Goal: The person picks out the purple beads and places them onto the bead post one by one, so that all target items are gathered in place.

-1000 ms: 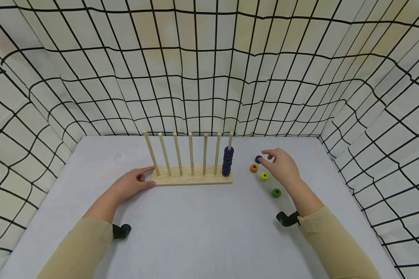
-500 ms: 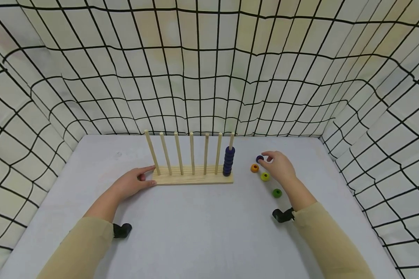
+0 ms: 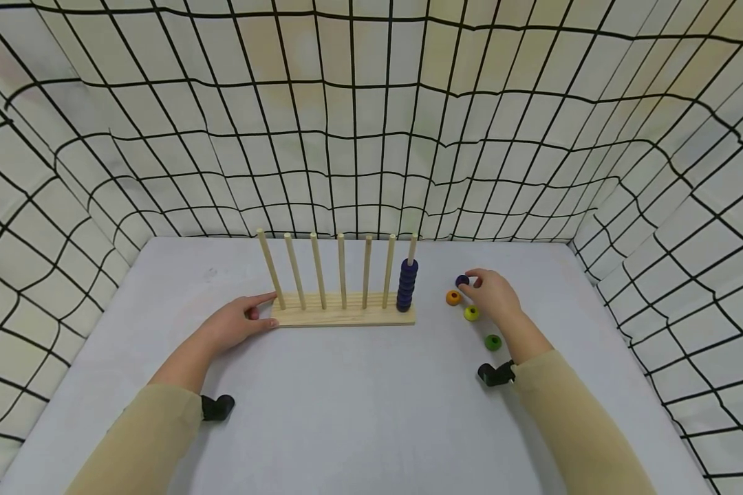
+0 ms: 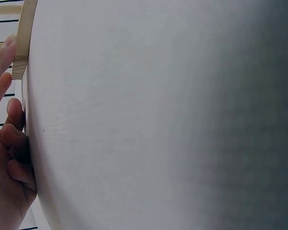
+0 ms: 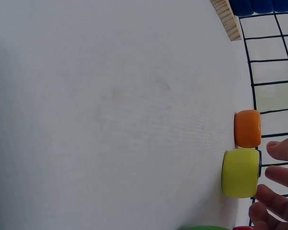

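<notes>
A wooden peg stand (image 3: 347,318) with several upright pegs stands on the white table. My left hand (image 3: 232,324) grips the left end of its base between thumb and index finger; in the left wrist view, the other fingers (image 4: 14,136) curl beside the tabletop. Dark blue beads (image 3: 406,285) are stacked on the rightmost peg. Right of the stand, my right hand (image 3: 495,295) has thumb and index finger around a loose dark blue bead (image 3: 460,280) on the table. An orange bead (image 3: 453,298) and a yellow bead (image 3: 471,313) lie just in front of it.
A green bead (image 3: 492,342) lies nearer to me, left of the right forearm. A sliver of red bead (image 5: 242,228) shows at the bottom of the right wrist view. Black netting (image 3: 378,137) over pale cloth encloses the table's back and sides.
My right hand has shifted slightly left and its thumb and index finger have closed around the loose blue bead; the right forearm has swung inward. The left hand keeps its grip on the stand.
</notes>
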`<action>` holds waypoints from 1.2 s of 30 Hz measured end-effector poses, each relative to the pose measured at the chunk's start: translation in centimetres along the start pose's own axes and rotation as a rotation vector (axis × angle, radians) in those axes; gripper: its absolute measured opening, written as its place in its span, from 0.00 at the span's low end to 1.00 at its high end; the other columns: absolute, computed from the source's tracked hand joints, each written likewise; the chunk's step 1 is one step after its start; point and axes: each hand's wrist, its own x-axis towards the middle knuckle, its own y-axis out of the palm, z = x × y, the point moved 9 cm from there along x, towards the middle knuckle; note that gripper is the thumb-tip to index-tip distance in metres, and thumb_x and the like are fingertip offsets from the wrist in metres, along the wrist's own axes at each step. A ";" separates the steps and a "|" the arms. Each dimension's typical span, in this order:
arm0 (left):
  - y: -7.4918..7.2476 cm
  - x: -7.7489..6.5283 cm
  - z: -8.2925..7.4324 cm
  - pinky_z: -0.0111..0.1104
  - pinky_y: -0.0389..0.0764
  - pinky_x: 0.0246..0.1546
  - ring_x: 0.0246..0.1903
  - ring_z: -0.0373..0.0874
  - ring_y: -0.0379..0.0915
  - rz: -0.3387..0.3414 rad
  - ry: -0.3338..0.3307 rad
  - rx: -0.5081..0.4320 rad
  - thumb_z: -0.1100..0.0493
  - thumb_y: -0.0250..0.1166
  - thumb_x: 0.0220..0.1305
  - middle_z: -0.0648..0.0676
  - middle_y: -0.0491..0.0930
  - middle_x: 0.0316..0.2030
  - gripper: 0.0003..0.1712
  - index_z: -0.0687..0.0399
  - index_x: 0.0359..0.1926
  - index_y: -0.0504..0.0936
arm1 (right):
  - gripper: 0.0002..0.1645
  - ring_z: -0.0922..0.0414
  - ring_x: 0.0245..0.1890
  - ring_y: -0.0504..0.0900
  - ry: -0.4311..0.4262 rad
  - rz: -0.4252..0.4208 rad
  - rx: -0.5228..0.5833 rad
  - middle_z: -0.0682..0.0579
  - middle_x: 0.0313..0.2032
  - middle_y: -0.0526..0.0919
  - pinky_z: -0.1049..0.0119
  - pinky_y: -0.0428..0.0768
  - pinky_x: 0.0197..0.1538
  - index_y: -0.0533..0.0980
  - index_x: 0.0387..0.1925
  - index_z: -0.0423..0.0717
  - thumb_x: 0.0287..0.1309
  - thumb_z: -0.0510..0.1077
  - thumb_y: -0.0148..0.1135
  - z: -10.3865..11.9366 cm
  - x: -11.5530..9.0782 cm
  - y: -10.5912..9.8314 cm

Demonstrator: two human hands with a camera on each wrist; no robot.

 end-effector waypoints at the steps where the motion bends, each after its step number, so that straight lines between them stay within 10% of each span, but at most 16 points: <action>1: 0.0 0.0 0.0 0.40 0.63 0.35 0.33 0.47 0.64 -0.001 -0.002 0.003 0.39 0.67 0.63 0.53 0.68 0.33 0.43 0.50 0.73 0.65 | 0.32 0.46 0.46 0.74 0.004 0.004 0.004 0.40 0.52 0.77 0.52 0.75 0.49 0.69 0.68 0.46 0.69 0.56 0.58 0.0 0.1 0.1; 36: 0.0 0.1 0.2 0.39 0.63 0.34 0.32 0.46 0.63 -0.004 0.000 -0.004 0.38 0.67 0.62 0.53 0.68 0.33 0.44 0.49 0.73 0.66 | 0.32 0.43 0.53 0.75 0.057 0.016 0.073 0.39 0.55 0.77 0.48 0.73 0.55 0.68 0.68 0.46 0.68 0.54 0.59 -1.2 1.5 0.7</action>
